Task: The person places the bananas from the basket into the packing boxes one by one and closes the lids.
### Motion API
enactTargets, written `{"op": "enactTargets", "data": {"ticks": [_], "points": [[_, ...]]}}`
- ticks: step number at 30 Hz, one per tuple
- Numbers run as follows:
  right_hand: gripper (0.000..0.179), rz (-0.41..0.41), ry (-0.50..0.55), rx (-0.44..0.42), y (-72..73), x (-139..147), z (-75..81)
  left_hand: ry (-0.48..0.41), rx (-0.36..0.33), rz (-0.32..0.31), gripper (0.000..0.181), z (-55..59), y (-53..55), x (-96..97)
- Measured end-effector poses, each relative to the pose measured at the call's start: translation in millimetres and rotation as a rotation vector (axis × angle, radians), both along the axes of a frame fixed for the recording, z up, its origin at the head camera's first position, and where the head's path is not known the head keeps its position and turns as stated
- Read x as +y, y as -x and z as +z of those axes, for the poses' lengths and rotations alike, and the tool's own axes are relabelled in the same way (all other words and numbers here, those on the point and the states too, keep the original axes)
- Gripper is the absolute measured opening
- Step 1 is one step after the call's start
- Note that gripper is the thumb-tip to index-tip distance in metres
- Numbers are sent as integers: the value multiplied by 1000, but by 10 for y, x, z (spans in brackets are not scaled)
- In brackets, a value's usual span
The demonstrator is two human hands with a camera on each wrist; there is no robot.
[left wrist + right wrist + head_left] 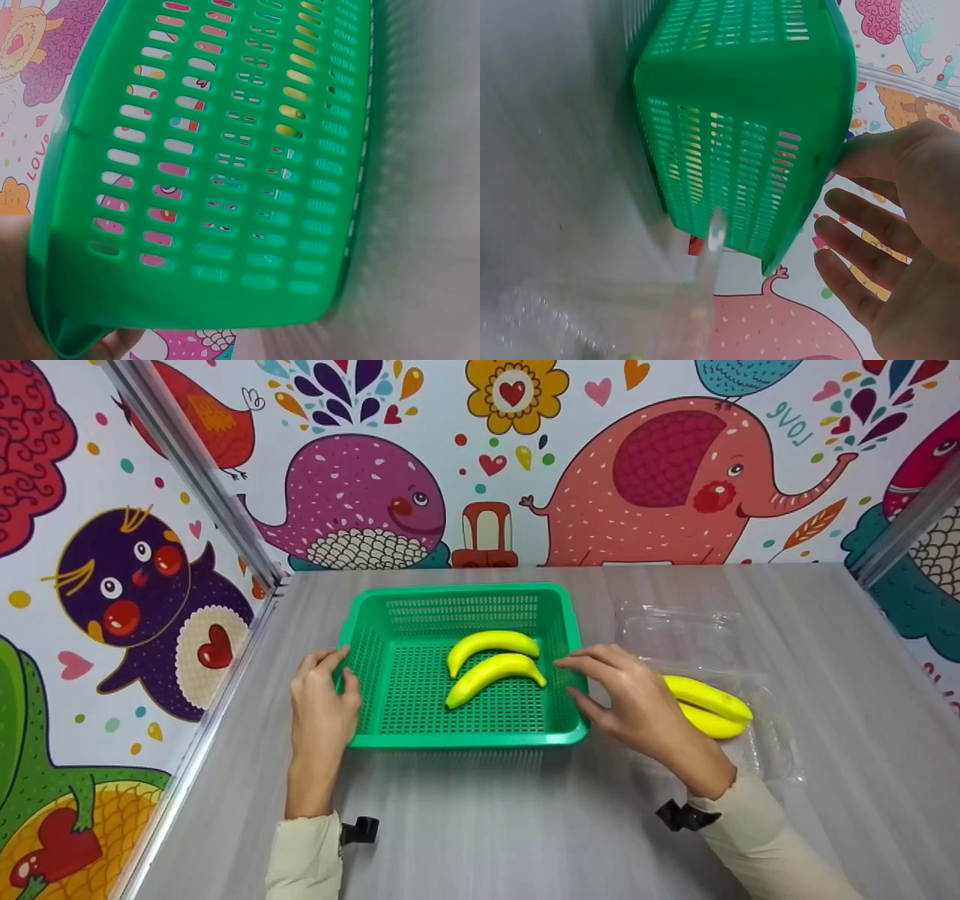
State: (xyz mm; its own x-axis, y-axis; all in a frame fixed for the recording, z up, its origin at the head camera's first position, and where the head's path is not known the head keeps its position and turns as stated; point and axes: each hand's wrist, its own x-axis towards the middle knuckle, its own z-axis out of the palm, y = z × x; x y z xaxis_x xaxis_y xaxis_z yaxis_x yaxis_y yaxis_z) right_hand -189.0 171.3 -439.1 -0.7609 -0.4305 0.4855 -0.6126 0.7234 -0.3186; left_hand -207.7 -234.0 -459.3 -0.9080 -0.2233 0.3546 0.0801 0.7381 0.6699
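A green plastic basket (465,739) with slotted walls stands on the table. Inside it, two yellow bananas (496,679) lie on the right half of the floor. My left hand (324,701) holds the basket's left rim with bent fingers and thumb; in the left wrist view the wall hides part of this hand. At the opposite rim is my right hand (626,697), its fingers loosely extended. The right wrist view shows the thumb (877,154) at the rim and the other fingers spread above it, not closed round the basket.
To the right lies an open clear plastic box (776,735) with more yellow bananas (712,709) in it, partly behind my right forearm. Its raised lid (675,634) is toward the back. Printed cartoon panels (360,502) border the grey table (465,832) at the back and sides.
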Motion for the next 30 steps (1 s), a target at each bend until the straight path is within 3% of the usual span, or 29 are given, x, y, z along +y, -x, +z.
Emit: {"op": "enactTargets", "data": {"ticks": [15, 24, 30], "points": [[39, 38, -29, -22, 107, -242, -7, -4, -9, -3, 40, -2, 7, -2], [38, 69, -31, 6, 178, -345, -41, 8, 5, 6, 39, -6, -4, 6], [37, 76, -60, -34, 204, -415, -62, 7, 4, 8, 39, -4, 1, 12]]}}
